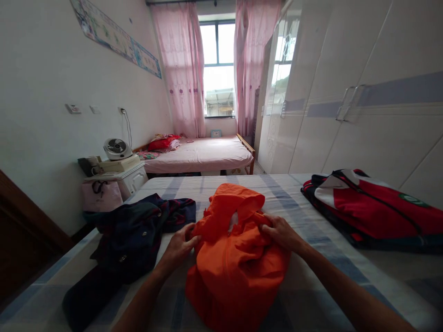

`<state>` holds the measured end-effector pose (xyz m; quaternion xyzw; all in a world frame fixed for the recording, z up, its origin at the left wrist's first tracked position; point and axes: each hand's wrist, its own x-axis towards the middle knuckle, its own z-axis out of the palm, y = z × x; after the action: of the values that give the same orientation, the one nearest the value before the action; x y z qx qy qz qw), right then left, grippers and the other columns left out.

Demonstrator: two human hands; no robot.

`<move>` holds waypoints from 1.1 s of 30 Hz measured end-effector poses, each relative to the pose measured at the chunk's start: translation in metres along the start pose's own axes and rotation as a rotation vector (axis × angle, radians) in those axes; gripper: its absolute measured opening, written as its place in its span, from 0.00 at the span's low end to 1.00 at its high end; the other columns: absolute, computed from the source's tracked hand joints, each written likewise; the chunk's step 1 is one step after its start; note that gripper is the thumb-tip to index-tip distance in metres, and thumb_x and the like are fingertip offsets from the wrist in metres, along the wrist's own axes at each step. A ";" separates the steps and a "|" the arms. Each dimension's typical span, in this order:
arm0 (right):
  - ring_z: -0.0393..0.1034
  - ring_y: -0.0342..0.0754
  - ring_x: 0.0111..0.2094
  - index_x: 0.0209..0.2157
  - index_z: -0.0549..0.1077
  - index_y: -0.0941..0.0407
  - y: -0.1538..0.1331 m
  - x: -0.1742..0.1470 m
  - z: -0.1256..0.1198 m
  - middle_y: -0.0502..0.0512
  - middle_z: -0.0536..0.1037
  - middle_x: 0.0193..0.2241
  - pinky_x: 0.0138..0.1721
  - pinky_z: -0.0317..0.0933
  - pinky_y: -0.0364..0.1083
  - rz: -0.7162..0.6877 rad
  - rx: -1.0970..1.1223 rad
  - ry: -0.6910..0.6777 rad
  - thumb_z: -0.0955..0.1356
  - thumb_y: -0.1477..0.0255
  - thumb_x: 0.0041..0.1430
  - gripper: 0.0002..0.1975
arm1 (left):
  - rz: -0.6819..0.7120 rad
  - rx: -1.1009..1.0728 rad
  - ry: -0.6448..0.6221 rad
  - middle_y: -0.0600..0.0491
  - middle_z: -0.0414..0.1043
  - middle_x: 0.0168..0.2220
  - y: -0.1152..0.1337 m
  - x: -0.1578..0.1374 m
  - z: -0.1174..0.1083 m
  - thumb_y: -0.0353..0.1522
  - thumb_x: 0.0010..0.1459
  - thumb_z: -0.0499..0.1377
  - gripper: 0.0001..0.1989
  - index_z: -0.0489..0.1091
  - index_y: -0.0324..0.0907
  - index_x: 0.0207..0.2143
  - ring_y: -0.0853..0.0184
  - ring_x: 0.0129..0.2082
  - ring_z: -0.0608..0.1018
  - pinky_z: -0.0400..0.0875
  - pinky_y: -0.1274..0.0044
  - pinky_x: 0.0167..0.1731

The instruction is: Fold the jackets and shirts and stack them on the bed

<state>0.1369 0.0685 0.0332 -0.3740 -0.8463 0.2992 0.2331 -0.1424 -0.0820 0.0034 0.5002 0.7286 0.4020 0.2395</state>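
Orange and loosely bunched, the jacket (231,276) lies on the near bed (284,189), between the coat (134,235) at left and the red top (370,200) at right. The left hand (182,246) and right hand (282,233) pinch opposite sides. Uneven pulling could twist it; a loose pinch on slack folds could let it slip and crease.
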 end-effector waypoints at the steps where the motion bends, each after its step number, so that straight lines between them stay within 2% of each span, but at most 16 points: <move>1: 0.71 0.53 0.38 0.37 0.75 0.55 -0.005 -0.010 -0.009 0.53 0.79 0.34 0.42 0.64 0.49 -0.026 0.033 -0.001 0.63 0.65 0.55 0.13 | 0.038 -0.037 -0.061 0.48 0.76 0.36 0.008 -0.004 -0.003 0.44 0.50 0.58 0.24 0.73 0.36 0.43 0.58 0.38 0.76 0.70 0.73 0.37; 3: 0.71 0.53 0.39 0.38 0.75 0.55 -0.016 -0.034 -0.035 0.54 0.78 0.36 0.41 0.65 0.49 -0.052 0.094 0.013 0.63 0.62 0.56 0.15 | 0.090 -0.137 -0.122 0.52 0.74 0.29 0.025 -0.018 -0.015 0.43 0.52 0.57 0.17 0.74 0.38 0.34 0.64 0.31 0.74 0.68 0.77 0.30; 4: 0.71 0.53 0.39 0.38 0.75 0.55 -0.021 -0.046 -0.050 0.54 0.78 0.36 0.40 0.66 0.48 -0.048 0.117 0.032 0.63 0.61 0.56 0.15 | 0.093 -0.195 -0.104 0.53 0.73 0.28 0.035 -0.026 -0.024 0.42 0.52 0.57 0.16 0.74 0.38 0.33 0.66 0.28 0.73 0.67 0.78 0.27; 7: 0.71 0.52 0.35 0.38 0.76 0.53 -0.034 -0.075 -0.094 0.55 0.78 0.35 0.33 0.67 0.47 -0.037 0.143 0.209 0.66 0.58 0.54 0.16 | 0.094 -0.344 0.074 0.55 0.71 0.27 0.068 -0.046 -0.056 0.41 0.52 0.59 0.16 0.74 0.40 0.38 0.70 0.26 0.70 0.66 0.80 0.24; 9: 0.71 0.51 0.33 0.39 0.76 0.52 -0.045 -0.076 -0.115 0.54 0.78 0.35 0.31 0.66 0.46 -0.084 0.051 0.364 0.66 0.58 0.54 0.16 | 0.157 -0.361 0.240 0.58 0.68 0.24 0.095 -0.044 -0.074 0.39 0.51 0.61 0.15 0.74 0.41 0.40 0.74 0.22 0.67 0.62 0.83 0.20; 12: 0.69 0.49 0.34 0.39 0.75 0.53 -0.062 -0.038 -0.134 0.52 0.77 0.33 0.34 0.64 0.46 -0.197 -0.192 0.522 0.64 0.60 0.57 0.15 | 0.306 -0.336 0.415 0.61 0.57 0.17 0.137 -0.006 -0.085 0.36 0.54 0.59 0.11 0.74 0.41 0.38 0.78 0.15 0.59 0.51 0.85 0.16; 13: 0.69 0.49 0.34 0.40 0.75 0.54 -0.066 -0.017 -0.138 0.52 0.76 0.32 0.37 0.63 0.47 -0.229 -0.255 0.558 0.63 0.62 0.58 0.15 | 0.354 -0.331 0.451 0.61 0.56 0.17 0.150 0.014 -0.085 0.35 0.55 0.57 0.10 0.75 0.40 0.36 0.78 0.15 0.60 0.53 0.84 0.17; 14: 0.69 0.49 0.35 0.40 0.75 0.56 -0.069 0.008 -0.141 0.52 0.76 0.33 0.39 0.63 0.48 -0.269 -0.303 0.601 0.61 0.63 0.60 0.15 | 0.375 -0.339 0.479 0.60 0.60 0.20 0.160 0.037 -0.084 0.34 0.57 0.55 0.10 0.74 0.40 0.37 0.76 0.18 0.66 0.58 0.83 0.19; 16: 0.69 0.50 0.38 0.41 0.74 0.59 -0.066 0.056 -0.146 0.55 0.75 0.35 0.43 0.62 0.51 -0.312 -0.382 0.698 0.59 0.66 0.61 0.16 | 0.332 -0.348 0.487 0.57 0.70 0.31 0.170 0.082 -0.077 0.35 0.59 0.52 0.13 0.72 0.43 0.43 0.70 0.28 0.74 0.67 0.78 0.26; 19: 0.66 0.58 0.47 0.51 0.67 0.64 -0.040 0.102 -0.142 0.65 0.71 0.47 0.48 0.60 0.58 -0.223 -0.475 0.759 0.60 0.68 0.58 0.22 | 0.220 -0.335 0.456 0.48 0.69 0.49 0.153 0.121 -0.061 0.35 0.59 0.52 0.18 0.65 0.40 0.51 0.66 0.40 0.75 0.71 0.73 0.36; 21: 0.64 0.62 0.51 0.54 0.64 0.65 -0.011 0.102 -0.131 0.69 0.68 0.51 0.49 0.58 0.61 -0.138 -0.482 0.733 0.62 0.68 0.55 0.26 | 0.123 -0.306 0.365 0.41 0.67 0.51 0.123 0.118 -0.048 0.37 0.56 0.57 0.23 0.64 0.34 0.51 0.64 0.41 0.76 0.72 0.71 0.38; 24: 0.65 0.59 0.51 0.53 0.66 0.63 0.041 0.059 -0.103 0.68 0.70 0.52 0.52 0.59 0.57 -0.034 -0.385 0.571 0.61 0.65 0.55 0.26 | -0.007 -0.269 0.119 0.42 0.75 0.39 0.067 0.077 -0.029 0.42 0.47 0.63 0.24 0.71 0.33 0.42 0.60 0.35 0.78 0.74 0.69 0.33; 26: 0.71 0.58 0.46 0.50 0.70 0.61 0.072 0.016 -0.085 0.67 0.72 0.49 0.48 0.64 0.54 0.165 -0.244 0.439 0.61 0.60 0.56 0.25 | -0.078 -0.255 -0.039 0.45 0.77 0.32 0.036 0.041 -0.024 0.47 0.46 0.62 0.24 0.75 0.34 0.36 0.57 0.33 0.79 0.74 0.67 0.33; 27: 0.71 0.58 0.46 0.47 0.72 0.60 0.084 -0.005 -0.078 0.66 0.75 0.47 0.47 0.64 0.54 0.263 -0.173 0.371 0.60 0.58 0.56 0.25 | -0.088 -0.250 -0.148 0.46 0.77 0.35 0.024 0.025 -0.024 0.48 0.49 0.60 0.24 0.75 0.36 0.38 0.56 0.39 0.78 0.73 0.68 0.39; 30: 0.70 0.58 0.48 0.40 0.76 0.55 0.100 -0.053 -0.065 0.58 0.78 0.44 0.48 0.64 0.51 0.364 0.018 0.237 0.61 0.53 0.55 0.24 | -0.128 -0.302 -0.287 0.49 0.76 0.45 0.009 -0.004 -0.025 0.48 0.51 0.59 0.27 0.71 0.42 0.49 0.57 0.50 0.73 0.68 0.70 0.48; 33: 0.71 0.57 0.47 0.38 0.76 0.55 0.092 -0.068 -0.053 0.58 0.79 0.43 0.46 0.66 0.50 0.442 0.229 0.178 0.63 0.51 0.53 0.24 | -0.135 -0.370 -0.333 0.48 0.75 0.47 0.015 -0.005 -0.014 0.43 0.47 0.64 0.33 0.65 0.41 0.55 0.57 0.48 0.75 0.69 0.71 0.46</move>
<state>0.2573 0.0835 -0.0032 -0.5459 -0.6808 0.4025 0.2766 -0.1433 -0.0893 0.0234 0.4576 0.6249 0.4235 0.4699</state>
